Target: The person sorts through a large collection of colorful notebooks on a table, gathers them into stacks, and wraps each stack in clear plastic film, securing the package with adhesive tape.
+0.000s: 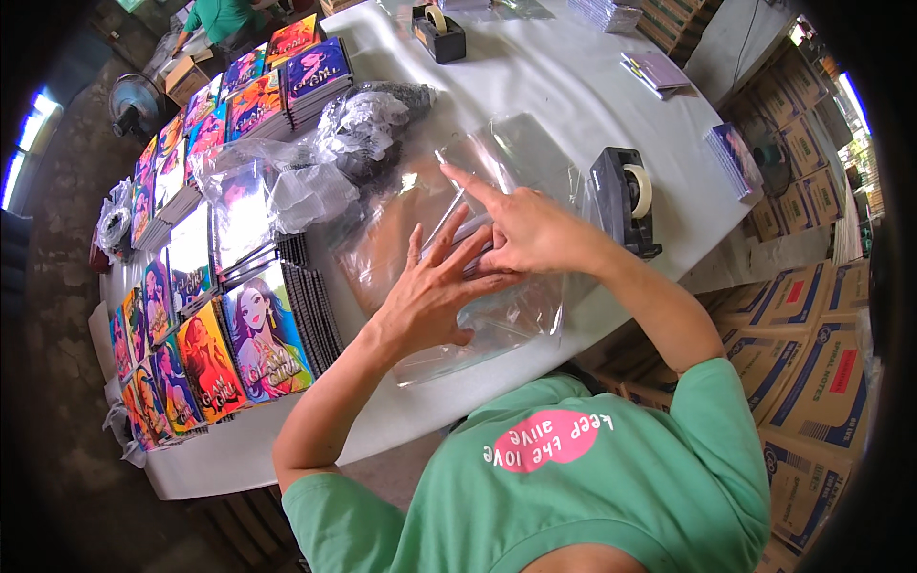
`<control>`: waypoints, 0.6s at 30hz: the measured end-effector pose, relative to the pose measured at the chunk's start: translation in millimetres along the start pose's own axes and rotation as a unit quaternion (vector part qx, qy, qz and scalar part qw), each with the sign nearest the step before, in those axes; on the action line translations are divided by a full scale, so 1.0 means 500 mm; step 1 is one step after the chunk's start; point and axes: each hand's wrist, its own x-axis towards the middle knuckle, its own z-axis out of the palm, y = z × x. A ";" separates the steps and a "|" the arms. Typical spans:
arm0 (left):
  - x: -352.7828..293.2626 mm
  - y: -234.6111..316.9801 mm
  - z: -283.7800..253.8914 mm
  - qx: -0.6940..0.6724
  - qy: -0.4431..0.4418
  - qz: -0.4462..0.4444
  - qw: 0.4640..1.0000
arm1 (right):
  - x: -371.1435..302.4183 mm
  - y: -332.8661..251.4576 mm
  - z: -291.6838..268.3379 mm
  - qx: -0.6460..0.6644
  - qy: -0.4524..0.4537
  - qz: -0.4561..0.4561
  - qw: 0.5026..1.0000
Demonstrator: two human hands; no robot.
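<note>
Both my hands are over a stack of clear plastic bags (516, 143) lying on the white-covered table. My left hand (435, 286) rests on the plastic with its fingers spread, holding nothing that I can see. My right hand (530, 229) overlaps the left fingertips; its index finger stretches out along the plastic, and the other fingers are bent and partly hidden. A pale, striped edge shows between the hands, too covered to make out. Left of the bags lie crumpled clear plastic wrap (358, 124) and stacks of colourful spiral notebooks (267, 329).
A black tape dispenser (626, 205) stands right of my right hand, another tape dispenser (439, 33) at the far edge. Small notebook stacks (734, 162) sit at the right edge. Cardboard boxes (812, 382) are piled at right. A person in green (220, 19) is far left.
</note>
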 end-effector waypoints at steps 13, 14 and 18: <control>0.004 0.016 -0.007 0.003 0.000 -0.005 1.000 | 0.012 0.004 -0.021 -0.088 -0.010 0.040 0.995; 0.006 0.019 -0.007 0.003 -0.002 -0.004 1.000 | 0.005 0.008 -0.019 -0.132 0.032 0.039 0.990; -0.008 0.015 0.014 0.069 0.107 -0.001 0.992 | -0.033 0.006 -0.117 -0.147 -0.022 0.135 0.980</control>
